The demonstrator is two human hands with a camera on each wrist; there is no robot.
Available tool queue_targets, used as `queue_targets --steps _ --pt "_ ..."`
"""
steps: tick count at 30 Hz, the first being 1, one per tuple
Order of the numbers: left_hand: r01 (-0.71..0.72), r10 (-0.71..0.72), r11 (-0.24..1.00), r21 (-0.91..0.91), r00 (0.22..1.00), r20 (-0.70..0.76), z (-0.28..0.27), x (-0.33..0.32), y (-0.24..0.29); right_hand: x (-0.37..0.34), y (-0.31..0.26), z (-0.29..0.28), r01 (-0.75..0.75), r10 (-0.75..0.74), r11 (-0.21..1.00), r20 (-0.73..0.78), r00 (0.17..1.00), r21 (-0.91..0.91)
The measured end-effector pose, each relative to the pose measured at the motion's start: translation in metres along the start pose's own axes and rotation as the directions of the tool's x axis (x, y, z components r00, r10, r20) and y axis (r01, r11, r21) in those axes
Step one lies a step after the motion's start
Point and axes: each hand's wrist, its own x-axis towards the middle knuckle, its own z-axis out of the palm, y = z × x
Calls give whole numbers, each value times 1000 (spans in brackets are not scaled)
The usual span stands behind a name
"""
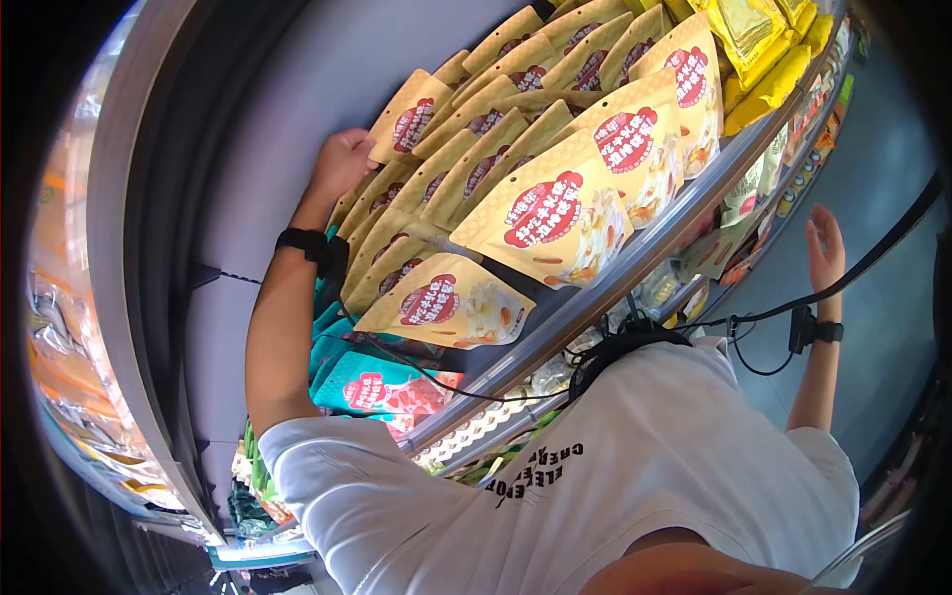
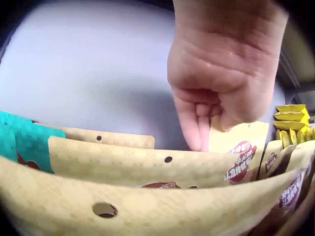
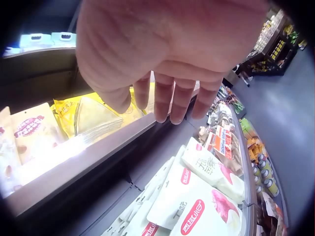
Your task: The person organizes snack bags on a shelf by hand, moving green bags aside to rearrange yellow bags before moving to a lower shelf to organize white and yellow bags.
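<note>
At the back of a shelf, the left hand (image 1: 342, 164) (image 2: 224, 73) pinches the top corner of a tan pouch (image 1: 409, 117) (image 2: 239, 152) with a red label. Rows of similar tan pouches (image 1: 543, 218) (image 2: 123, 160) stand beside and in front of it. The right hand (image 1: 825, 253) (image 3: 162, 54) is out past the shelf's front edge, holding nothing, its fingers loosely extended. In the right wrist view it hangs above white pouches (image 3: 206, 211) on a lower shelf.
Yellow packets (image 1: 759, 50) (image 2: 291, 115) (image 3: 93, 115) lie beyond the tan pouches, and teal pouches (image 1: 352, 382) (image 2: 29, 142) on the opposite side. A rail (image 3: 83, 160) runs along the shelf front. Black cables (image 1: 863, 263) cross near the person's body.
</note>
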Motion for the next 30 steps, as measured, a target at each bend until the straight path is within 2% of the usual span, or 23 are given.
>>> queue_targets --steps 2,4,5,7,8,10,11,12,13,14,16,17,19,23,25,26,27,30 --pt "8 -8 998 -61 1000 11 4 3 -1 -1 5 2 -10 10 1000 38 999 0" --pt "-28 29 1000 -9 980 199 8 7 -5 -5 1 4 -11 11 1000 49 999 -10" --pt "-27 29 1000 -11 980 199 7 7 -9 -6 -1 6 -8 9 1000 68 998 -14" --pt "63 -23 972 -225 984 177 0 4 -7 -5 4 10 -7 8 1000 59 998 -3" --pt "73 -33 971 -227 984 173 -6 2 -14 -7 9 13 -13 12 1000 63 998 10" --pt "-2 4 999 -36 999 47 -26 3 -35 -8 23 19 -19 15 999 80 997 46" --pt "13 -11 999 -38 999 42 -34 2 -44 -9 28 21 -32 25 996 88 996 78" --pt "39 -60 971 236 995 82 -43 0 -48 -11 26 24 -27 18 996 102 995 81" --pt "47 -117 869 493 987 111 -50 -4 -53 -13 23 26 -53 44 996 108 993 75" --pt "59 -126 868 492 987 104 -52 -9 -59 -14 21 27 -79 71 994 112 991 69" --pt "63 -231 788 613 952 199 -52 -19 -69 -17 32 34 -69 55 993 137 989 100" --pt "71 -237 787 613 952 194 -47 -24 -75 -19 37 37 -65 45 990 153 987 126" --pt "150 -196 901 407 978 72 -31 -40 -75 -19 40 41 -75 50 988 188 981 132" --pt "173 -237 892 417 966 106 -32 -21 -81 -18 44 48 -93 56 985 235 970 148" --pt "131 -147 897 423 989 5 -32 -16 -79 -16 43 50 -87 42 982 252 967 171" --pt "50 -10 911 409 995 -101 -31 -18 -79 -17 41 50 -83 29 977 264 964 196" --pt "52 -12 911 408 995 -99 -31 -19 -74 -18 40 51 -84 30 977 266 963 194" --pt "46 -82 908 416 994 68 -35 -17 -60 -21 36 53 -100 48 976 253 966 195"
